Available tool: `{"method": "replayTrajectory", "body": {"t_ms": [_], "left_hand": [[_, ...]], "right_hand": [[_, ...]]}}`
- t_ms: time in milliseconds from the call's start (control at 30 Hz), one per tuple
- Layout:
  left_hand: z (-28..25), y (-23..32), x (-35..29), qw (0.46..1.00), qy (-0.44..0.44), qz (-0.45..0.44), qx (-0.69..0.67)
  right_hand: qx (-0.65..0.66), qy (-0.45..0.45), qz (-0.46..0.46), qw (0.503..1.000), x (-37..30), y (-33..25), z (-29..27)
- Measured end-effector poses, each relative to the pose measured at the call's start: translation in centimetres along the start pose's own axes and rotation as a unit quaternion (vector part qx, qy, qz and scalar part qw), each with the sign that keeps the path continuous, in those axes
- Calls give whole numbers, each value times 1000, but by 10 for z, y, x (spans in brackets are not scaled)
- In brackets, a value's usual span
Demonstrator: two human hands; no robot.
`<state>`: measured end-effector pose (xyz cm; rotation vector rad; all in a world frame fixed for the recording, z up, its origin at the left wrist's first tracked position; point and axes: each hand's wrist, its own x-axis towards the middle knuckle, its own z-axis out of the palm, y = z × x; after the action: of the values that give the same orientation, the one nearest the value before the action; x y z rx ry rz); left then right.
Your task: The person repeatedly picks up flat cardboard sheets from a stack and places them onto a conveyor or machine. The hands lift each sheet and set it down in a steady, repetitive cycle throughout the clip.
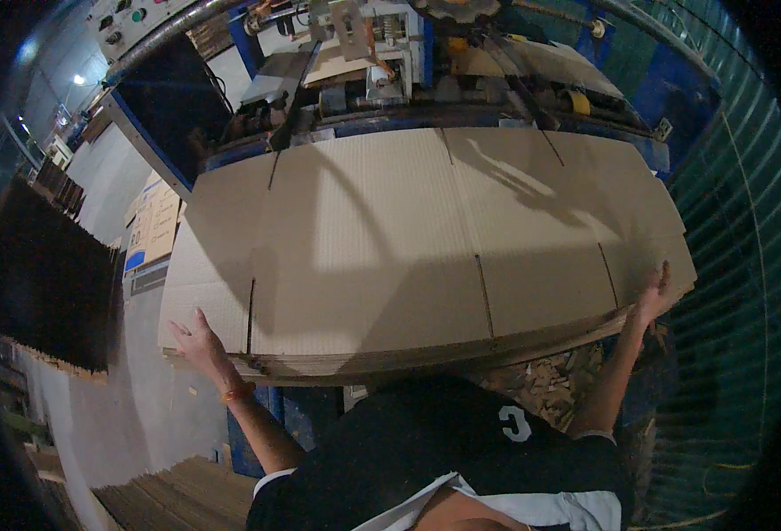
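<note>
A stack of flat, slotted cardboard box blanks (373,265) lies in front of me, its far edge against a blue machine (373,119). Dark slots cut into the top sheet from its near and far edges, and crease lines run across it. My left hand (203,347) is at the stack's near left corner, fingers spread over the top sheet. At the near right corner, my right hand (654,296) rests by the edge with its fingers stretched out, slightly blurred. Neither hand is closed round a sheet. Shadows fall across the cardboard.
Rollers and guide bars of the machine stand beyond the stack, with a control panel (138,18) at upper left. More cardboard stacks (50,274) stand on the left, another (173,496) at lower left. Cardboard scraps (545,385) lie below. A green corrugated wall (727,265) bounds the right.
</note>
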<state>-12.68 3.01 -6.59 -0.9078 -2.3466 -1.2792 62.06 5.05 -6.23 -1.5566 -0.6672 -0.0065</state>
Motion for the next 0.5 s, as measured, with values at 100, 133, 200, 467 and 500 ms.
{"method": "replayTrajectory", "body": {"t_ms": [100,133,200,467,500], "left_hand": [[-22,37,7,967,8,-64,-247],[-30,42,8,959,55,-59,-271],[-42,41,13,921,144,-15,-361],[-29,9,46,755,-151,-226,-597],[-30,11,42,782,-111,-219,-572]], "right_hand": [[254,97,10,962,5,-16,-7],[334,119,1,935,9,-17,-14],[435,119,82,889,27,-12,-31],[348,-47,36,935,65,-54,-29],[330,-55,4,942,47,-76,-37]]}}
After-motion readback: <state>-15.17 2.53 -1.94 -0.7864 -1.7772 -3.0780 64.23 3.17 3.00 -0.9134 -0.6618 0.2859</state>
